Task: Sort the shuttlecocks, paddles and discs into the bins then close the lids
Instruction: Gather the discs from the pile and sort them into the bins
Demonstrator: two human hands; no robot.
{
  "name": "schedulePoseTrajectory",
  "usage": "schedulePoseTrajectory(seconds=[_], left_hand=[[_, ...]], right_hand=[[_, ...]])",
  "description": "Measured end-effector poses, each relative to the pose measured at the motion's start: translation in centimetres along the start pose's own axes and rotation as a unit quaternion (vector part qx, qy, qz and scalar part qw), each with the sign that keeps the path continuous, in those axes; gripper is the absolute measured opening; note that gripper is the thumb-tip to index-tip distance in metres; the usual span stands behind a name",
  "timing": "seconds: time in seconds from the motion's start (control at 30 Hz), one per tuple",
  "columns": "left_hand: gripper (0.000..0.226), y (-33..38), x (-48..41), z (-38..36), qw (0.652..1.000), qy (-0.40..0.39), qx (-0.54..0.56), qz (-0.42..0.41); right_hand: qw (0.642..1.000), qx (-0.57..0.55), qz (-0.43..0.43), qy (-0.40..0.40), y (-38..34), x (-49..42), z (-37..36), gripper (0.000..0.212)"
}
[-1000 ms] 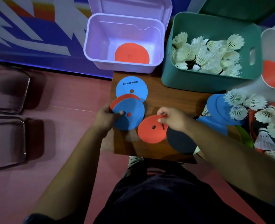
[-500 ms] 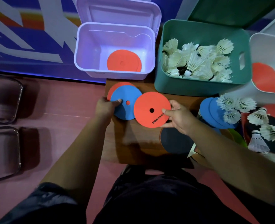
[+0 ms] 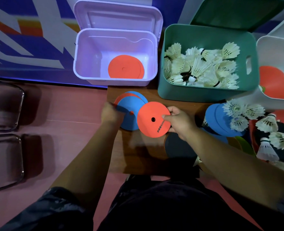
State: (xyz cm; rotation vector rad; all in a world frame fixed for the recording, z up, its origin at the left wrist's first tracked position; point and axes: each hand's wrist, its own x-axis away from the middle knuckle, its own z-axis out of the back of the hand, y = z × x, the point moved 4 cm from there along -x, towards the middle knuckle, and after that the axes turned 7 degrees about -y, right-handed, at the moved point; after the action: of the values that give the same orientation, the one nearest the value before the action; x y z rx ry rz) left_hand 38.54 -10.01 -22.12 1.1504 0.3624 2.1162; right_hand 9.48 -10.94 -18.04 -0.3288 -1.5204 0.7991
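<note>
My right hand (image 3: 179,122) pinches a red disc (image 3: 152,119) by its right edge, above the wooden table (image 3: 138,157). My left hand (image 3: 110,114) grips a small stack of blue and red discs (image 3: 130,109) just left of it; the red disc overlaps the stack. The lilac bin (image 3: 114,55) stands open at the back with red discs (image 3: 126,67) inside. The green bin (image 3: 207,64) holds several shuttlecocks (image 3: 199,67). More blue discs (image 3: 217,119), loose shuttlecocks (image 3: 242,112) and a dark paddle (image 3: 179,149) lie at the right.
A white bin (image 3: 277,70) at the far right holds a red paddle (image 3: 274,82). All three lids stand open. Metal chair frames (image 3: 6,130) stand on the red floor at the left. A blue banner (image 3: 29,39) runs along the back.
My right hand lifted the red disc off the table and brought it left against the stack. My left hand slid its stack back over the lone blue disc.
</note>
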Motion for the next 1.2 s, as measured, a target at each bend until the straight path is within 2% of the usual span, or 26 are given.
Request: schedulePoseTrajectory(seconds=[0.03,0.17,0.27,0.4,0.53,0.63,0.77,0.9,0.97,1.07,1.1,1.2], left_hand=[[0.053,0.2,0.5,0.0,0.999,-0.015,0.052,-0.009],[0.072,-1.4,1.0,-0.3,0.980,-0.055,0.192,-0.021],[0.065,-1.4,2.8,-0.3,0.956,-0.122,0.265,-0.023],[0.052,-1.3,5.0,-0.4,0.934,-0.204,0.286,-0.064],[0.061,-1.3,7.1,-1.3,0.920,-0.269,0.276,-0.068],[0.072,-1.1,8.6,-2.2,0.931,-0.248,0.260,-0.065],[0.050,-1.3,10.1,-3.1,0.947,-0.182,0.256,-0.062],[0.045,-1.4,10.8,-3.6,0.956,-0.142,0.245,-0.078],[0.041,-0.8,11.4,-3.6,0.958,-0.147,0.225,-0.097],[0.033,0.8,12.7,-3.3,0.957,-0.153,0.211,-0.125],[0.030,1.4,13.0,-3.2,0.956,-0.153,0.210,-0.136],[0.022,2.9,13.9,-3.0,0.956,-0.138,0.196,-0.171]], right_hand=[[1.000,0.005,-0.001,0.004,0.0,-0.4,-0.1,0.013],[0.999,-0.034,0.004,0.012,-0.2,-1.8,-0.6,0.012],[0.995,-0.096,0.007,-0.012,-0.5,-2.3,-1.1,0.017],[0.995,-0.088,0.009,-0.052,-0.7,-2.6,-1.4,0.018],[0.992,-0.053,-0.002,-0.115,-0.5,-2.5,-2.4,0.023],[0.991,-0.028,0.014,-0.132,-0.4,-1.9,-3.3,0.023],[0.992,0.022,0.033,-0.123,-0.1,-1.3,-3.1,0.022],[0.989,0.064,0.059,-0.120,-0.3,-0.6,-2.0,0.021],[0.987,0.077,0.083,-0.116,-0.7,-0.1,-1.3,0.032],[0.988,0.027,0.086,-0.129,-1.2,0.5,0.0,0.064],[0.985,0.024,0.092,-0.146,-1.4,0.9,0.3,0.065],[0.977,0.056,0.109,-0.177,-2.4,2.1,1.3,0.041]])
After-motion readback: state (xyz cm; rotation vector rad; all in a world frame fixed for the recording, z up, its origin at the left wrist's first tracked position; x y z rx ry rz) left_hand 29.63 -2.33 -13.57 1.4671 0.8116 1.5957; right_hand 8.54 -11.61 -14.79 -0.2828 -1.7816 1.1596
